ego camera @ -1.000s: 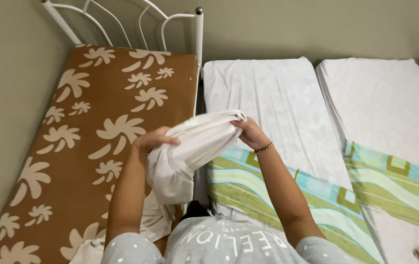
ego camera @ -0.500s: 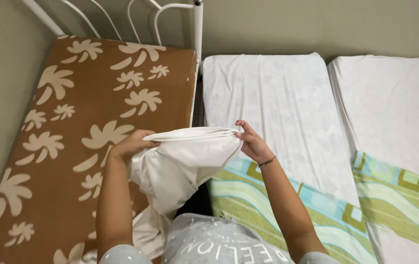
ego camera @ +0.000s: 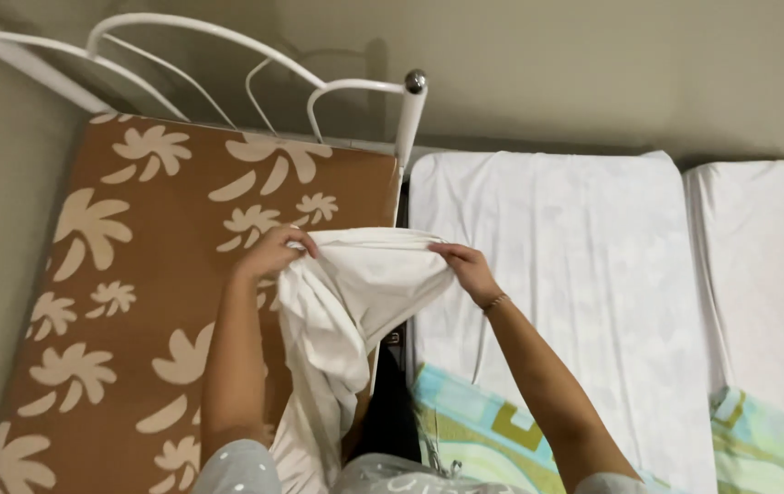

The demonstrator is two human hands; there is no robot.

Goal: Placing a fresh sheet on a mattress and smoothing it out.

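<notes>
1. The left hand pinches one end of the upper hem of a white sheet, fingers curled over the cloth.
2. The right hand pinches the other end of that hem, thumb and fingers closed on the fabric; a thin bracelet sits at the wrist.
3. The hem is pulled nearly taut between the two hands, held in the air over the gap between the brown mattress and the middle mattress, near their head ends.
4. Below the hem the sheet hangs bunched and twisted, falling toward the person's body; its lower part goes out of view at the bottom edge.
5. The brown mattress, with pale flower prints, lies bare on a white metal frame against the wall; no sheet covers it.
6. The middle mattress and the right mattress each carry white covers, with green and blue patterned cloth across their near parts.
7. Judging by this, one edge of the sheet is found and opened, but most of it is not yet unfolded, and nothing is spread on the brown mattress, so the work looks to be at an early stage.
</notes>
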